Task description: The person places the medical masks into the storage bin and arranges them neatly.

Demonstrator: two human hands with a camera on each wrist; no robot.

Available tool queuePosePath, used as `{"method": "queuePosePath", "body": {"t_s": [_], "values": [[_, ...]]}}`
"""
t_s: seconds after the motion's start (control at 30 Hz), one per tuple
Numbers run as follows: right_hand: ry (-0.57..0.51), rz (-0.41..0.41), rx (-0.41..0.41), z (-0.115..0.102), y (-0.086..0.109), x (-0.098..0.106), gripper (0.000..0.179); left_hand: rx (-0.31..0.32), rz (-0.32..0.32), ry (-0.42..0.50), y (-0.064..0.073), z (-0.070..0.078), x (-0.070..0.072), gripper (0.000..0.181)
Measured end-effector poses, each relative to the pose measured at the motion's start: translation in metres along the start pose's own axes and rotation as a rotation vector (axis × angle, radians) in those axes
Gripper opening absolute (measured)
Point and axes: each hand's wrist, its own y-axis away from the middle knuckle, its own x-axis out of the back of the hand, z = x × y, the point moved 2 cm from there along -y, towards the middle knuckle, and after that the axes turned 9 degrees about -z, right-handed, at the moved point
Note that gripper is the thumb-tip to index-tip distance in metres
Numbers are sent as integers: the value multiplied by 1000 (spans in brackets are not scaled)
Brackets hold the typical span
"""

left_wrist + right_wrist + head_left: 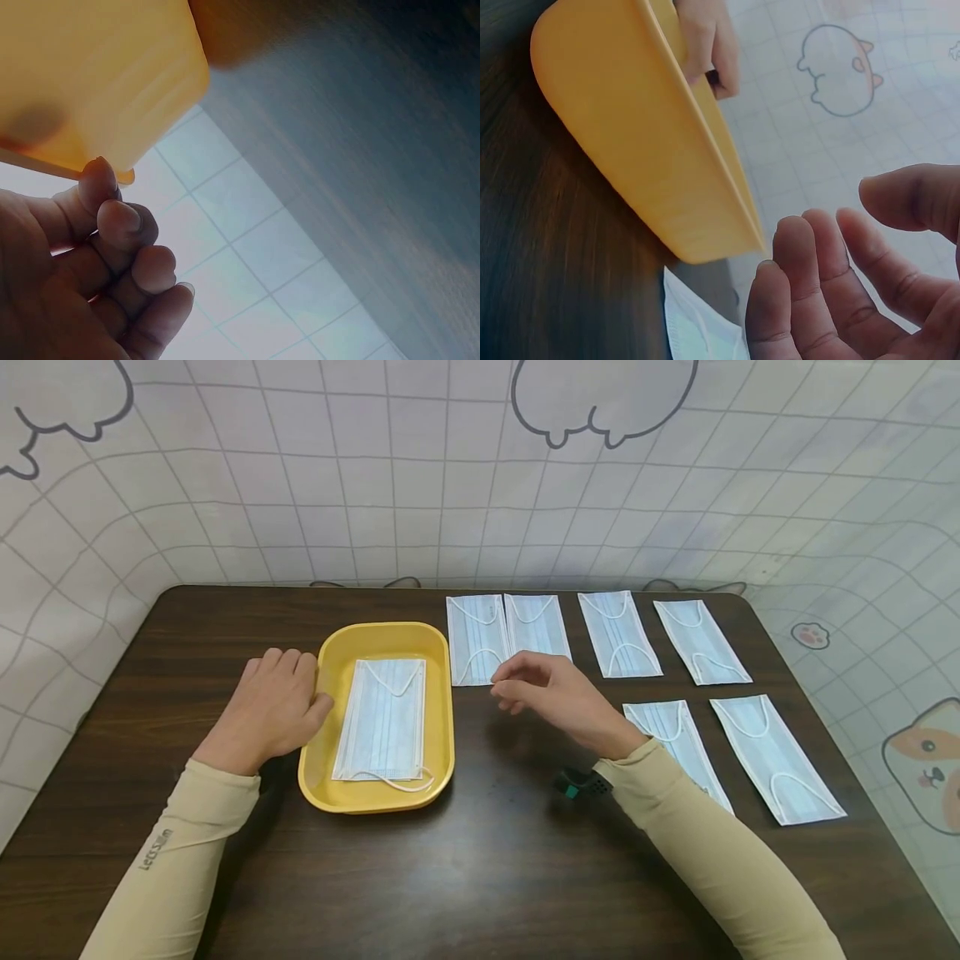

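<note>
A yellow plastic tray [377,802] stands on the table left of centre, with a pale blue face mask [382,722] lying flat in it, ear loops showing. At the tray's left rim, my left hand [270,706] grips the edge with curled fingers; the left wrist view shows the fingertips [101,184] at the rim. My right hand [547,693] hovers over the table right of the tray, fingers loosely bent and holding nothing. Two side-by-side masks, a left one [471,631] and a right one [542,622], lie just beyond it. The right wrist view shows a gap between thumb and fingers.
More masks lie apart on the right: two at the back, a nearer one [618,635] and a farther one [701,639], and two in front, one [671,735] partly behind the right sleeve and another [776,760]. The dark wooden table [480,885] meets a white gridded curtain [420,485].
</note>
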Motion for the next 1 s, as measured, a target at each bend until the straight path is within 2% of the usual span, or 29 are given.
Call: {"method": "queuePosePath", "body": {"t_s": [0.37, 0.63, 1.0], "values": [[14, 59, 9, 10, 10, 16, 28, 4, -3, -3, -1, 2, 2, 25], [-45, 74, -1, 14, 15, 24, 26, 10, -9, 3, 0, 1, 0, 24], [-25, 125, -52, 24, 23, 39, 30, 10, -4, -5, -1, 0, 1, 24]]}}
